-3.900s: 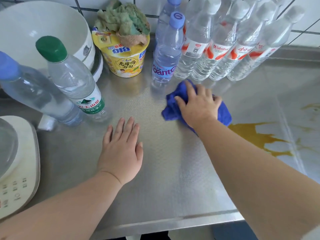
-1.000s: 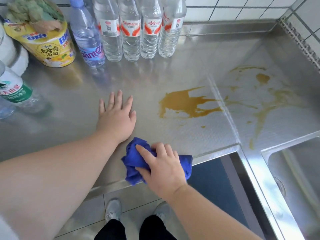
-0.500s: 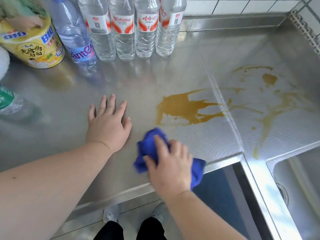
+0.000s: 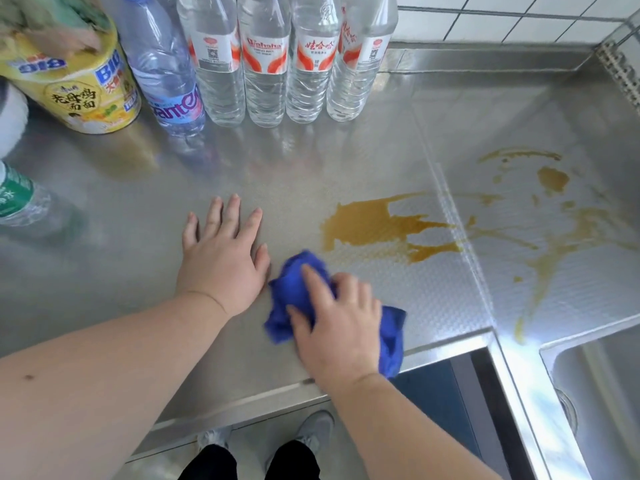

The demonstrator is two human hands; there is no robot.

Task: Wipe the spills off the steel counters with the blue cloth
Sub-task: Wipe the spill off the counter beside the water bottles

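Note:
My right hand [image 4: 337,323] presses a crumpled blue cloth [image 4: 294,289] onto the steel counter [image 4: 121,271] near its front edge. Just beyond the cloth lies a brown spill [image 4: 377,225], a short gap away from the cloth's far tip. More brown streaks and spots [image 4: 550,216] spread over the adjoining counter section on the right, down toward the sink rim. My left hand [image 4: 223,258] rests flat on the steel with its fingers spread, right beside the cloth.
Several clear water bottles [image 4: 266,60] stand in a row at the back, with a yellow noodle cup [image 4: 74,84] to their left and another bottle [image 4: 17,199] at the left edge. A steel sink [image 4: 606,393] is at the lower right. White wall tiles [image 4: 502,15] rise behind.
The view swung right from the bottles to the spills. My right hand with the cloth slid from the front edge forward, toward the brown spill. My left hand stayed flat.

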